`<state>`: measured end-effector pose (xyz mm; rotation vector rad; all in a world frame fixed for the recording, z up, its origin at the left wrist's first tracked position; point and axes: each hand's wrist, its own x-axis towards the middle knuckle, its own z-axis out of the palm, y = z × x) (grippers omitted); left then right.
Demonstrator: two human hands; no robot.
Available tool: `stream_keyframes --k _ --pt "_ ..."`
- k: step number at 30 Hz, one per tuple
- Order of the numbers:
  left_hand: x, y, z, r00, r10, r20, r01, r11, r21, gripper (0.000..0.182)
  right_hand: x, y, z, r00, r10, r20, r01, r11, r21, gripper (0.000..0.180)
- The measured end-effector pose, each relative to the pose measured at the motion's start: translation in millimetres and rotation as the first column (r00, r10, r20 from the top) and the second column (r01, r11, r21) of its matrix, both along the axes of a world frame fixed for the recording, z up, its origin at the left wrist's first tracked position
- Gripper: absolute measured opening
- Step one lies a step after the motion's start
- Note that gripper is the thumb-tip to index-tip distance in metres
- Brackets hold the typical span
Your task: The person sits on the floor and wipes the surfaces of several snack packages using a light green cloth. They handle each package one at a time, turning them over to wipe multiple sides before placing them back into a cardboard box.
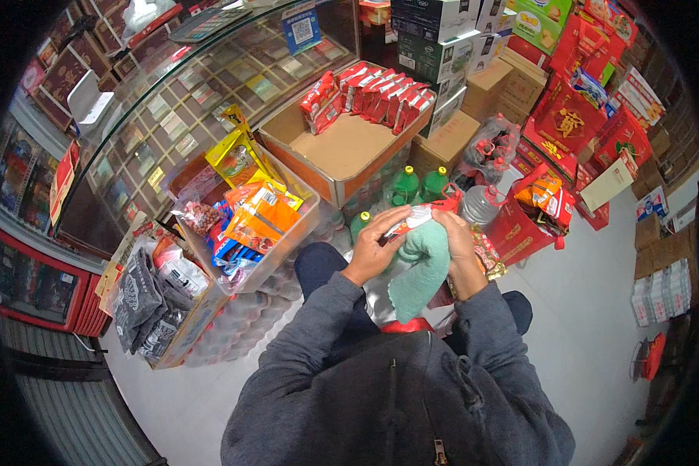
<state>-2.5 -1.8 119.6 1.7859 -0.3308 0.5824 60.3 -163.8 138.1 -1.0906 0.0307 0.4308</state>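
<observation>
In front of my body, both hands are on a red-and-white plastic packet (417, 218). My left hand (377, 244) grips its left end, with the thumb bent towards the front. My right hand (459, 251) holds the right end together with a pale green towelling cloth (424, 271), which hangs down between my forearms. The fingers and cloth hide part of the packet. Beyond the hands stands a shallow cardboard box (343, 145) with a row of similar red-and-white packets (378, 93) along its far side.
A clear plastic bin (250, 279) of snack bags stands left, beside a carton of grey packets (143, 303). Green bottles (405, 185) stand just past my hands. On the right is a red bag (521, 224) filled with packets. A glass display counter (175, 125) runs behind.
</observation>
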Motion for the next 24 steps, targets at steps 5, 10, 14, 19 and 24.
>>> stream_keyframes --k 5,10,14,19,24 --pt "6 -7 -1 0.999 -0.018 0.047 0.018 1.0 -0.011 0.029 0 -2 2 0.999 0.005 0.043 -0.005 1.0 0.002 0.014" --pt "12 -15 -9 0.99 0.091 -0.104 -0.111 0.972 -0.205 0.024 1 -5 0 0.999 0.041 0.005 -0.041 0.997 0.059 0.016" --pt "19 -5 -21 0.929 0.059 -0.366 -0.262 0.802 -0.537 0.03 7 -22 4 0.992 -0.101 0.077 0.092 0.99 0.111 0.021" --pt "22 -5 -13 0.912 -0.227 -0.341 -0.191 0.502 -0.844 0.039 2 -17 12 0.939 -0.316 0.133 0.288 0.938 0.191 0.024" --pt "11 -12 1 0.913 -0.187 -0.364 -0.14 0.692 -0.708 0.04 -38 18 23 0.634 0.029 0.772 0.391 0.85 -0.353 0.036"
